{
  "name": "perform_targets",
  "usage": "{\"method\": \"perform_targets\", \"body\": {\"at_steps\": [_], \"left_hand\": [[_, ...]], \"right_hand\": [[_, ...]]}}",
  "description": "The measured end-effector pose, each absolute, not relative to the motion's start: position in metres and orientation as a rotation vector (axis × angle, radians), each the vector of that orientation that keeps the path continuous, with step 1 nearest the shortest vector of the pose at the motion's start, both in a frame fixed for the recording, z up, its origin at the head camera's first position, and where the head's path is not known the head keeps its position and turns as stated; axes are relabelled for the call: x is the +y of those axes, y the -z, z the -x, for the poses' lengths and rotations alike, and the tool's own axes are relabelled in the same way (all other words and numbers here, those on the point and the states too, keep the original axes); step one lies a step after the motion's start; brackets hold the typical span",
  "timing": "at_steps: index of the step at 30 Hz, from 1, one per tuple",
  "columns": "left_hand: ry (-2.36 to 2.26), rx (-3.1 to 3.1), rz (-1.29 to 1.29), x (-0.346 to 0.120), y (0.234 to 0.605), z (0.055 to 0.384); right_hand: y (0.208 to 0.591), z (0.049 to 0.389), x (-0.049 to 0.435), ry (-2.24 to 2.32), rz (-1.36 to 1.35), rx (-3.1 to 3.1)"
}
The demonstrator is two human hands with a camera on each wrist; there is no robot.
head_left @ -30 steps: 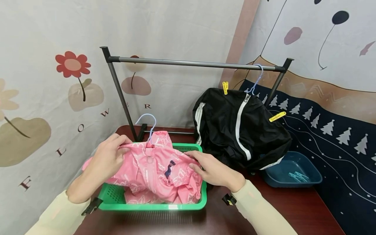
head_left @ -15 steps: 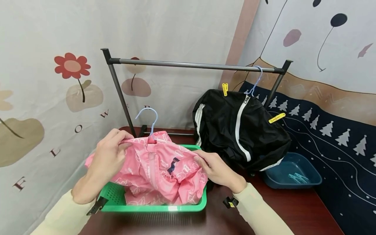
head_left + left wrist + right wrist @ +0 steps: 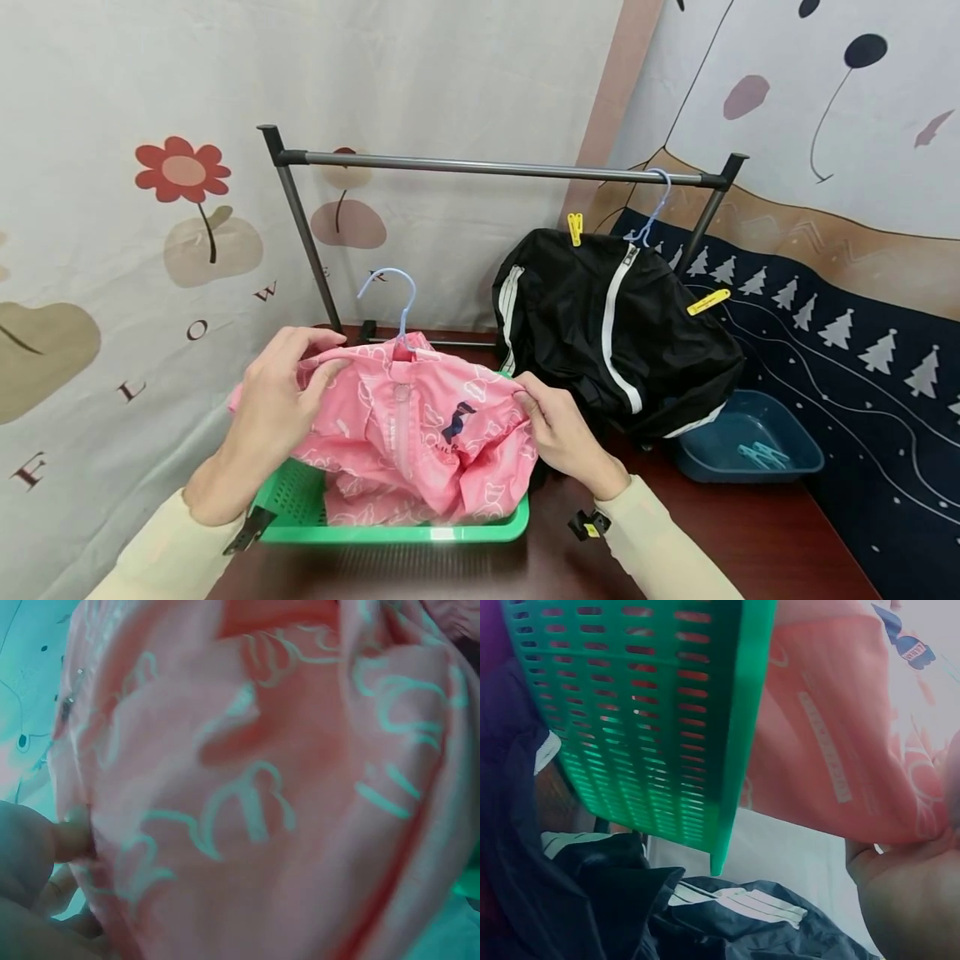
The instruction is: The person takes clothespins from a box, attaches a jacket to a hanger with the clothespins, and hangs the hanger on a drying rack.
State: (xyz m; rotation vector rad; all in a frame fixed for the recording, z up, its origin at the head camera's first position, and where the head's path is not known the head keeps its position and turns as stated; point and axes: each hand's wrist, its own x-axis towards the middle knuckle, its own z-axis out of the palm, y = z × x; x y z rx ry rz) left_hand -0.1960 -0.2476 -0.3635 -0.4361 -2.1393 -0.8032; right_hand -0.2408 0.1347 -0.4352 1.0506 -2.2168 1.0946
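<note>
Pink jacket (image 3: 420,442) held above and partly inside a green basket (image 3: 397,534) on a dark red-brown table (image 3: 570,571). The left hand (image 3: 273,396) pinches the jacket's upper edge at one shoulder between thumb and fingers; the right hand (image 3: 566,437) pinches the opposite shoulder in the same way, so that the cloth spans the space between them. The lower folds lie within the basket. A pale blue hanger (image 3: 408,308) sits in the collar, its hook upright and below the bar of a grey metal rack (image 3: 465,167). The chest bears a central zip and a dark printed motif (image 3: 458,422). In the left wrist view the cloth is blurred and fills most of the field, so how far the fingers reach beneath it cannot be told. To the right, a black jacket (image 3: 555,325) with white-edged zips hangs from the bar on a second blue hanger (image 3: 660,204); one yellow clip (image 3: 575,229) is at its upper edge, another yellow clip (image 3: 708,302) at its side. Beyond its lower corner, a dark blue tub (image 3: 806,454) holds light blue pegs (image 3: 763,456).
</note>
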Motion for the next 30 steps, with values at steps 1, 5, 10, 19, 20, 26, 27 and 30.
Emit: {"method": "perform_targets", "body": {"at_steps": [1, 5, 10, 19, 20, 26, 27, 30], "left_hand": [[0.802, -2.136, 0.430, -0.250, 0.364, 0.196], [0.800, -2.140, 0.395, -0.261, 0.369, 0.195], [0.856, -2.170, 0.340, -0.273, 0.377, 0.191], [0.856, -2.243, 0.230, -0.287, 0.388, 0.189], [0.851, -2.240, 0.234, -0.288, 0.389, 0.189], [0.773, -2.194, 0.339, -0.290, 0.393, 0.192], [0.763, -2.182, 0.355, -0.290, 0.393, 0.193], [0.742, -2.138, 0.390, -0.290, 0.394, 0.195]], "right_hand": [[0.436, 0.241, 0.135, -1.100, -1.041, -2.213], [0.439, 0.241, 0.135, -1.110, -1.014, -2.191], [0.440, 0.242, 0.135, -1.110, -0.989, -2.137], [0.442, 0.246, 0.138, -1.141, -0.929, -2.088], [0.443, 0.246, 0.139, -1.152, -0.921, -2.088], [0.445, 0.247, 0.145, -1.198, -0.898, -2.094], [0.445, 0.248, 0.146, -1.202, -0.899, -2.095], [0.446, 0.247, 0.146, -1.208, -0.901, -2.105]]}}
